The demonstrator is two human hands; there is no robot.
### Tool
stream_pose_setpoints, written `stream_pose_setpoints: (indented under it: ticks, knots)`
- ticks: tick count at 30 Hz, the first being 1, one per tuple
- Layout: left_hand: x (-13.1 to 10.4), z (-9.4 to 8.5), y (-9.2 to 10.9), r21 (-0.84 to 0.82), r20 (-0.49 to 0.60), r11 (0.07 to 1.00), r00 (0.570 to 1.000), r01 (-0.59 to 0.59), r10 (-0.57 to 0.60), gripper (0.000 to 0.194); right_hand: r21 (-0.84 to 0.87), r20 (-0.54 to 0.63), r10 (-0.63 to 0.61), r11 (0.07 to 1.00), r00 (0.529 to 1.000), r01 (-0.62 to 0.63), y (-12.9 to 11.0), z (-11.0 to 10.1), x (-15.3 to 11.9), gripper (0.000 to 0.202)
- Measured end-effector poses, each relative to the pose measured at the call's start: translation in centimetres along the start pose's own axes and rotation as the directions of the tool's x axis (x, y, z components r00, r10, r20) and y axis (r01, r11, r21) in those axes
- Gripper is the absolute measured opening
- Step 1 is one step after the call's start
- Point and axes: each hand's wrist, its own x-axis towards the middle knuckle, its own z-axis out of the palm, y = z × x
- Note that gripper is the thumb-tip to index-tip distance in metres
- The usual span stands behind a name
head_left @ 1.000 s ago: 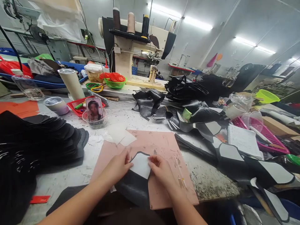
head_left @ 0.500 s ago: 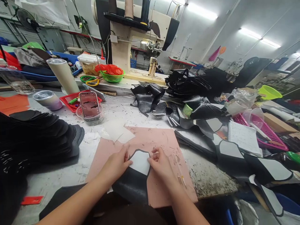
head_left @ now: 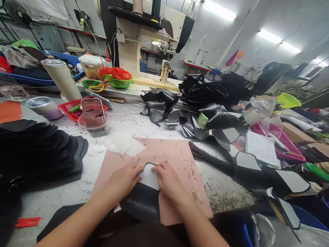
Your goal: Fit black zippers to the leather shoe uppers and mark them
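Note:
A black leather piece (head_left: 141, 202) lies in front of me on a pink board (head_left: 169, 148), its narrower end pointing away. A white patch (head_left: 149, 179) covers that end, with a thin black rim around its top. My left hand (head_left: 125, 180) is at the patch's left edge, fingers curled and thumb on the white surface. Across from it, my right hand (head_left: 168, 180) bends its fingers over the upper right edge. Both hands appear to pinch the piece's borders; the undersides of the fingers are hidden.
Stacked black pieces (head_left: 38, 151) rise at the left. Ahead are white sheets (head_left: 125, 144), a phone (head_left: 93, 113) in a clear tub, and a sewing machine (head_left: 128, 48). Black pieces with white patches (head_left: 248, 161) spread rightward beside a notebook (head_left: 262, 149) and pink basket (head_left: 290, 149).
My right hand has turned inward, its fingers now over the patch's top right edge. My left fingers have moved closer over the left edge. The whole view has shifted slightly.

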Motion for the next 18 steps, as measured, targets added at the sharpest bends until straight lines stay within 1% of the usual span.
stream_pose_setpoints:
  ticks: [2, 3, 6, 9, 12, 14, 15, 16, 18]
  knots:
    - [-0.4, -0.1, -0.5, 0.043, 0.016, 0.995, 0.996, -0.088, 0.088, 0.022, -0.155, 0.103, -0.084, 0.983, 0.991, 0.1, -0.3, -0.3, 0.0, 0.03]
    - [-0.6, -0.2, -0.7, 0.065, 0.023, 0.99, 0.992, -0.124, 0.122, 0.024, -0.22, 0.152, -0.099, 0.967, 0.983, 0.131, -0.5, -0.5, 0.0, 0.032]
    - [-1.2, -0.3, -1.3, 0.119, 0.03, 0.973, 0.98, -0.2, 0.197, 0.027, -0.34, 0.273, -0.086, 0.923, 0.958, 0.179, -1.3, -1.0, 0.1, 0.04]
    - [-1.9, -0.1, -1.8, 0.152, 0.022, 0.961, 0.973, -0.23, 0.229, 0.028, -0.398, 0.348, -0.06, 0.894, 0.936, 0.206, -2.0, -1.4, 0.3, 0.046]
    - [-2.8, -0.1, -2.1, 0.14, 0.014, 0.963, 0.973, -0.23, 0.23, 0.027, -0.408, 0.372, -0.05, 0.888, 0.927, 0.211, -2.2, -1.8, 0.4, 0.06]
    - [-3.4, -0.5, -2.6, 0.101, 0.009, 0.97, 0.976, -0.219, 0.219, 0.02, -0.391, 0.395, -0.044, 0.896, 0.918, 0.212, -2.4, -2.5, 0.7, 0.068]
    - [-3.5, -0.9, -3.0, 0.076, 0.0, 0.976, 0.978, -0.206, 0.206, 0.014, -0.373, 0.411, -0.036, 0.905, 0.911, 0.204, -2.5, -2.9, 1.1, 0.068]
    - [-3.5, -1.4, -3.6, 0.052, -0.016, 0.982, 0.983, -0.182, 0.183, 0.009, -0.355, 0.42, -0.025, 0.915, 0.907, 0.19, -2.7, -3.3, 1.6, 0.063]
    - [-3.1, -2.6, -5.1, 0.016, -0.086, 0.995, 0.992, -0.094, 0.095, 0.006, -0.337, 0.386, -0.008, 0.93, 0.923, 0.149, -3.5, -3.7, 3.1, 0.042]
